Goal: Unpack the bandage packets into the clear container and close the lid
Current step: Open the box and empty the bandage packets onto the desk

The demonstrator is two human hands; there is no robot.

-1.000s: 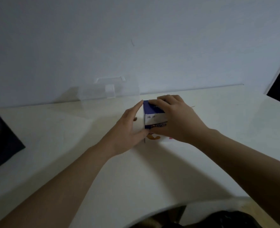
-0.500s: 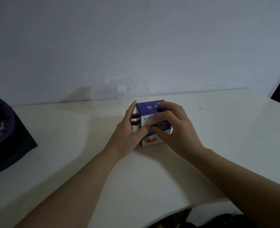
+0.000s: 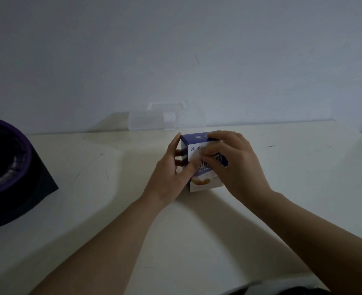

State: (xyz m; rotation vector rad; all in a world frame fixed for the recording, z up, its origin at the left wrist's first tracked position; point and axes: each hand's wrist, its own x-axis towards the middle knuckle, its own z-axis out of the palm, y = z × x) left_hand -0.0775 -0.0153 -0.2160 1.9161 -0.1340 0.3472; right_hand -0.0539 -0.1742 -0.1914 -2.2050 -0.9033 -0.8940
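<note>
Two hands are on the bandage box (image 3: 199, 185), which stands upright on the white table (image 3: 90, 209) near its middle. The left hand (image 3: 171, 173) clasps the box's left side, fingers along the side panel and thumb laid across the printed front. The right hand (image 3: 237, 167) is curled over the top right edge and the front, its fingertips at the blue top. The box looks shut and no packets show, so I judge this to be the opening step: getting the carton open. The clear container (image 3: 167, 121) sits well behind the box, against the wall, its lid apparently down, with a handle and a front latch faintly visible. The next move calls for the right fingers to find the flap's edge and lift it while the left hand steadies the carton. The card looks light, so a gentle grip should keep it from crushing or skidding. The container will also need unlatching before anything goes in. A dark purple-rimmed object (image 3: 5, 167) rests at the table's left edge, well apart.
</note>
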